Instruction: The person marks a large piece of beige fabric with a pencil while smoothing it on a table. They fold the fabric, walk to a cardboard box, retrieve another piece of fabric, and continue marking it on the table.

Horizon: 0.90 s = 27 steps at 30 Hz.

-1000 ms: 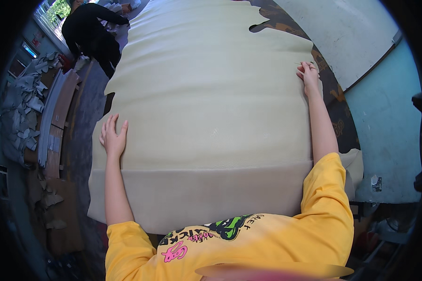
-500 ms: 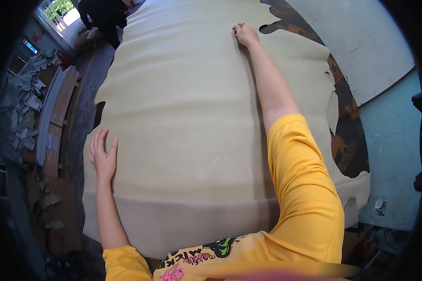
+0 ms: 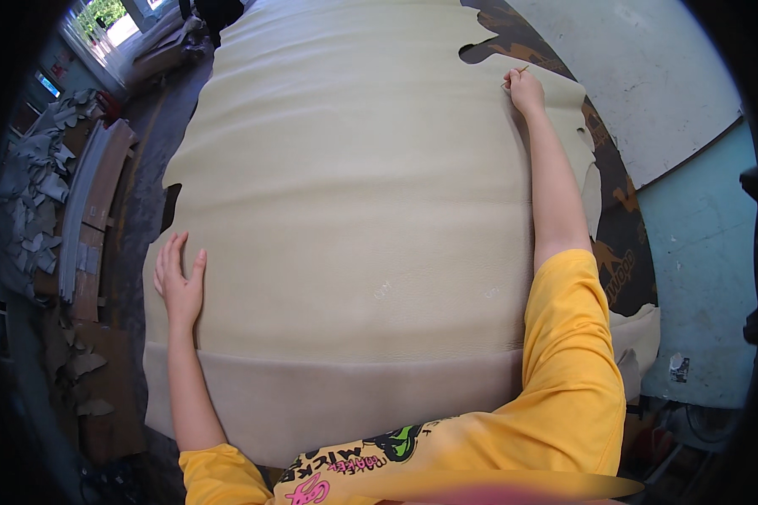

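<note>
Closest is the person's yellow shirt (image 3: 564,337), its printed front against the near end of a big cream leather sheet (image 3: 354,210). The sheet lies spread out ahead, running lengthwise away from the body, with a greyer band across its near end. The left hand (image 3: 179,282) rests at the sheet's left edge, fingers spread and loose, grasping nothing. To the right, a pale blue panel (image 3: 699,252) stands beside a dark patterned cover (image 3: 627,198) that shows past the sheet's ragged right edge. On the left side, a heap of grey scraps (image 3: 34,185) sits next to a stack of long boards (image 3: 97,198). Farther up, the right hand (image 3: 526,91) is curled, pinching a thin stick (image 3: 523,69) near the sheet's right edge; whether the stick touches the leather, I cannot tell. Past it is a whitish board (image 3: 640,84). At the far left, part of someone in dark clothes (image 3: 219,13) shows beside the sheet.
</note>
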Each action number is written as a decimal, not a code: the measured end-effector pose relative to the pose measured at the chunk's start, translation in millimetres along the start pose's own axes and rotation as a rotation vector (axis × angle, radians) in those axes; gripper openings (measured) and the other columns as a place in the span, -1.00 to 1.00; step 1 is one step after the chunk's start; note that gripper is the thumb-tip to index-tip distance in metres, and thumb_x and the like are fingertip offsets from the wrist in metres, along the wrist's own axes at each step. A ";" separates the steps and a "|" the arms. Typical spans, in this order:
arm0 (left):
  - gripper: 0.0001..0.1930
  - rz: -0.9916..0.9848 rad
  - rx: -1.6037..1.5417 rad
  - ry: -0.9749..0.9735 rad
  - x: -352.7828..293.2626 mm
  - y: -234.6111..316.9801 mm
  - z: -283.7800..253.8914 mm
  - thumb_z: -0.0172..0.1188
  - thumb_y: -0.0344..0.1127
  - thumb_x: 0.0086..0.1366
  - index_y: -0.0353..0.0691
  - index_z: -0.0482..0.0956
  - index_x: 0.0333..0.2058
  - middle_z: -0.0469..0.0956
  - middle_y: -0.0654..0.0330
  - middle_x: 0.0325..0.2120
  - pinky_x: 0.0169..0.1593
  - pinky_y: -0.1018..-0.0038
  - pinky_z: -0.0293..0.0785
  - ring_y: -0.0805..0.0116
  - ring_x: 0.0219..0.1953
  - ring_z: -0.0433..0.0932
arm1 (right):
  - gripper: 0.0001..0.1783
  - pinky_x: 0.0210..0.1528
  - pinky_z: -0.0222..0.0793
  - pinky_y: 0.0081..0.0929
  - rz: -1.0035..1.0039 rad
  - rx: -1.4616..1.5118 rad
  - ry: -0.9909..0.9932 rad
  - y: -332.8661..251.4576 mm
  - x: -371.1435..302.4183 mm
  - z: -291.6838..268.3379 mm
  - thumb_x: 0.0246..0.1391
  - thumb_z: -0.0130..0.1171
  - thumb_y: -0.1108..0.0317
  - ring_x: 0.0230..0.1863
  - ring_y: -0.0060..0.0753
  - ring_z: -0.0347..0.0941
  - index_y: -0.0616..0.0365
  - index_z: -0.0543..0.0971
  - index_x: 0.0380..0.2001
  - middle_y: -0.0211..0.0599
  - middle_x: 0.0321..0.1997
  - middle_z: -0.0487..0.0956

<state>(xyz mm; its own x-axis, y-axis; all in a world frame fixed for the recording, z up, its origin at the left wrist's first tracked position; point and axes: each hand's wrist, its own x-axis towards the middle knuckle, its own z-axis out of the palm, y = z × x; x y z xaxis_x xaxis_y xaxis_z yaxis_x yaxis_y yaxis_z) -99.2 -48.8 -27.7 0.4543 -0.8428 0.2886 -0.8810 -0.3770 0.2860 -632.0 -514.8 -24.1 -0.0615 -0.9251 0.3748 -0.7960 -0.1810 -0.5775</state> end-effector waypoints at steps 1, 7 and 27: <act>-0.50 0.012 0.010 0.008 0.6 0.4 0.8 0.17 0.00 0.37 0.00 0.42 0.22 0.33 0.17 0.29 0.42 0.13 -0.10 0.14 0.39 0.17 | -0.60 -0.15 0.44 -0.34 0.066 -0.021 0.065 0.9 1.0 1.8 0.35 -0.08 0.13 -0.29 -0.37 0.59 0.15 0.64 -0.32 -0.30 -0.37 0.67; -0.51 0.000 0.061 0.017 0.2 3.1 1.7 0.15 -0.03 0.38 0.01 0.41 0.22 0.35 0.17 0.27 0.41 0.18 -0.04 0.15 0.38 0.19 | -0.57 -0.15 0.45 -0.40 0.053 0.381 0.106 -27.1 7.2 63.2 0.37 -0.03 0.05 -0.32 -0.46 0.59 0.14 0.66 -0.33 -0.32 -0.37 0.68; -0.48 0.011 0.017 -0.006 0.2 -2.5 2.5 0.16 0.00 0.37 0.02 0.40 0.24 0.32 0.18 0.31 0.42 0.11 -0.13 0.15 0.40 0.15 | -0.57 -0.18 0.46 -0.32 -0.010 0.239 0.153 -21.2 9.7 65.3 0.35 -0.06 0.04 -0.32 -0.34 0.64 0.09 0.65 -0.36 -0.33 -0.43 0.69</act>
<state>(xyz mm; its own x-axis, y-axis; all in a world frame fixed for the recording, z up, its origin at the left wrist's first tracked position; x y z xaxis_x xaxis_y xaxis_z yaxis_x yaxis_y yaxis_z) -97.3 -49.0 -30.7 0.4436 -0.8493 0.2862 -0.8882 -0.3740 0.2668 -576.4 -541.8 -55.7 -0.1588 -0.8650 0.4760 -0.6338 -0.2804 -0.7209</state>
